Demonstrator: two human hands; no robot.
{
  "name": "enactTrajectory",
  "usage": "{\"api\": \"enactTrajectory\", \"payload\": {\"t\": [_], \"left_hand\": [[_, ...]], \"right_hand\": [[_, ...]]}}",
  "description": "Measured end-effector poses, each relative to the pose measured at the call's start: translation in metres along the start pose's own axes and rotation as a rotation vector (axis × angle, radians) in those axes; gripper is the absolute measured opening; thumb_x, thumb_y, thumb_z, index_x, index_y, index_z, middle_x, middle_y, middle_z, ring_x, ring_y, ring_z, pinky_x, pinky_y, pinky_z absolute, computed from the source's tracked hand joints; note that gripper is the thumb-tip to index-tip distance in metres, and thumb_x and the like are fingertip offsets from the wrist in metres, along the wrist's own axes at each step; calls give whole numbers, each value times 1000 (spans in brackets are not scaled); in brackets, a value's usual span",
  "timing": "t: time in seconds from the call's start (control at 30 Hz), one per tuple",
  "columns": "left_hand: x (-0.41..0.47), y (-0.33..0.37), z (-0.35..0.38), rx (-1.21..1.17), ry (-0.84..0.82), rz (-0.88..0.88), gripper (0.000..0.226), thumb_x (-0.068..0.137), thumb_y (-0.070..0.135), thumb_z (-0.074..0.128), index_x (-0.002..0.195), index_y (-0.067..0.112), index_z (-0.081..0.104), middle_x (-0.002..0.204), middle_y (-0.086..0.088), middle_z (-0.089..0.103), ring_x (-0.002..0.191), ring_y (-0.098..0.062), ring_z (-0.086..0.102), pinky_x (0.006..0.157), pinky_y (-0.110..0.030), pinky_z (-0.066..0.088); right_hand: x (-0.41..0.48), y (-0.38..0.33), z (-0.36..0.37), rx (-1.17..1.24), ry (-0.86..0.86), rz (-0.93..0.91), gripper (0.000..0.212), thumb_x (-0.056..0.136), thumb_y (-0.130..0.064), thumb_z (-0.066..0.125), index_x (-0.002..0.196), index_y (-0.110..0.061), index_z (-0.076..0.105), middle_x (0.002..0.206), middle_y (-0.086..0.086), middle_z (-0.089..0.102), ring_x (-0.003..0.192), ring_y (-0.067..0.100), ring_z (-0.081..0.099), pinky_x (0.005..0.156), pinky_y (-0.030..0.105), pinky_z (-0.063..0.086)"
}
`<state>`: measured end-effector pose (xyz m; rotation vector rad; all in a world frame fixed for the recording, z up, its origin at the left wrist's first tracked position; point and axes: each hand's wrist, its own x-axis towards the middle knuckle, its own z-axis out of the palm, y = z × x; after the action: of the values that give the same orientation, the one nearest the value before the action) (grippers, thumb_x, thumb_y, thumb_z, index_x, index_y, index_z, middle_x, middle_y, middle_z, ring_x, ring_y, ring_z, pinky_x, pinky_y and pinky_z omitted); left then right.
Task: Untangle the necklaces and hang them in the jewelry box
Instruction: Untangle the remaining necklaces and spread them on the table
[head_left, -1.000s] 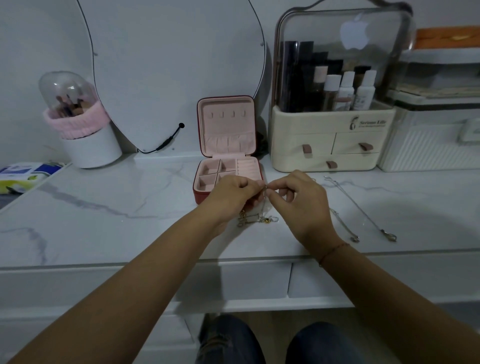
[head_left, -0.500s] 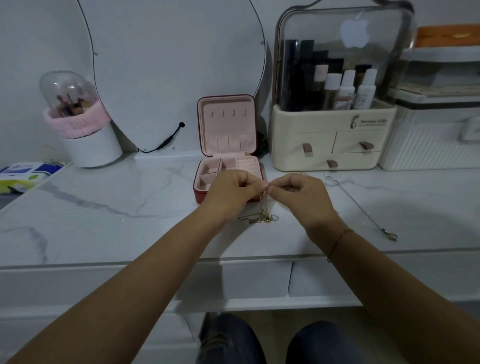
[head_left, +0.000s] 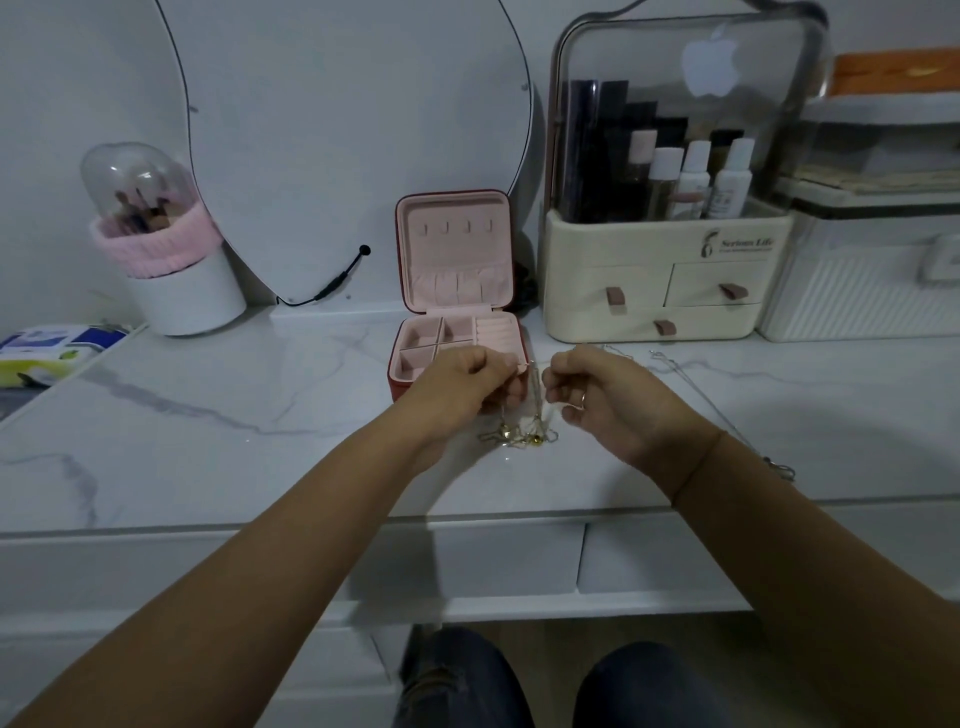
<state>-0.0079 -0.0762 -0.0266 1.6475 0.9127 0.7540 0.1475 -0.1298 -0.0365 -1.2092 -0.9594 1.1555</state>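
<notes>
On the marble countertop (head_left: 208, 441) before the open jewelry box (head_left: 454, 270), left hand (head_left: 457, 384) and right hand (head_left: 608, 400), fingertips tight on necklaces (head_left: 519, 436)

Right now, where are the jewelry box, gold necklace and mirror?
jewelry box (head_left: 454, 254): head view, inside of lid.
gold necklace (head_left: 534, 439): head view, pendant end.
mirror (head_left: 337, 130): head view, glass middle.

Your left hand (head_left: 457, 387) is covering the front edge of the jewelry box (head_left: 415, 345), your right hand (head_left: 608, 400) is hiding part of the silver chain (head_left: 778, 466), and the tangled necklaces (head_left: 519, 435) between them are blurring together.
</notes>
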Motion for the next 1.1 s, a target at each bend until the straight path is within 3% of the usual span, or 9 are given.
{"api": "enactTrajectory", "payload": {"t": [0.17,0.27,0.37,0.53,0.63,0.77,0.87,0.93,1.1], "left_hand": [[1,-1,-8,-107,24,-53,22,99,21,47,92,5,60,61,3,50,59,-12,44,63,-27,42],[-1,2,-7,-41,24,-52,22,96,24,53,105,7,65,68,6,58,64,-8,48,64,-24,40],[-3,4,-8,44,0,-28,15,91,25,61,100,14,67,84,0,64,72,-9,52,64,-21,42],[-3,8,-9,140,1,-4,11,89,24,63,94,16,70,78,9,64,58,8,54,49,-8,38],[-2,9,-11,135,59,15,11,86,26,67,91,17,71,77,11,64,57,4,50,44,-4,34],[-4,10,-15,89,84,8,13,82,27,70,92,19,74,81,12,66,58,4,51,45,-5,34],[-7,11,-15,54,84,21,7,81,25,72,85,21,75,67,17,65,43,9,48,41,-3,31],[-6,11,-16,77,93,13,8,81,26,72,85,21,75,66,15,63,45,5,47,41,-5,32],[-2,9,-14,111,14,12,20,96,21,54,78,16,62,66,-2,58,56,-12,47,53,-18,41]], "right_hand": [[0,-8,-9,304,-82,127,14,85,-10,41,73,-13,49,71,4,58,66,16,54,72,28,42],[-1,-10,-8,432,-117,126,7,78,-11,46,72,-12,47,68,5,55,68,18,51,77,29,45],[1,-13,-12,467,-132,100,4,71,-15,51,70,-12,49,68,5,51,68,18,50,79,30,45],[0,-15,-21,444,-136,110,9,67,-19,50,62,-13,52,79,5,55,79,19,53,88,32,42],[-3,-16,-25,499,-174,120,10,69,-21,46,63,-14,49,82,6,56,84,22,56,95,36,41],[-3,-23,-31,541,-196,87,7,69,-21,48,66,-14,49,74,5,56,75,21,60,91,37,44],[-4,-28,-29,508,-186,67,5,73,-18,52,71,-13,50,63,2,51,68,19,57,84,33,47],[-3,-31,-27,441,-162,63,8,82,-15,52,74,-13,50,62,1,52,62,15,51,75,28,48],[-3,-41,-17,263,-161,36,23,97,-12,44,74,-13,47,107,10,70,37,5,26,58,18,43]]}}
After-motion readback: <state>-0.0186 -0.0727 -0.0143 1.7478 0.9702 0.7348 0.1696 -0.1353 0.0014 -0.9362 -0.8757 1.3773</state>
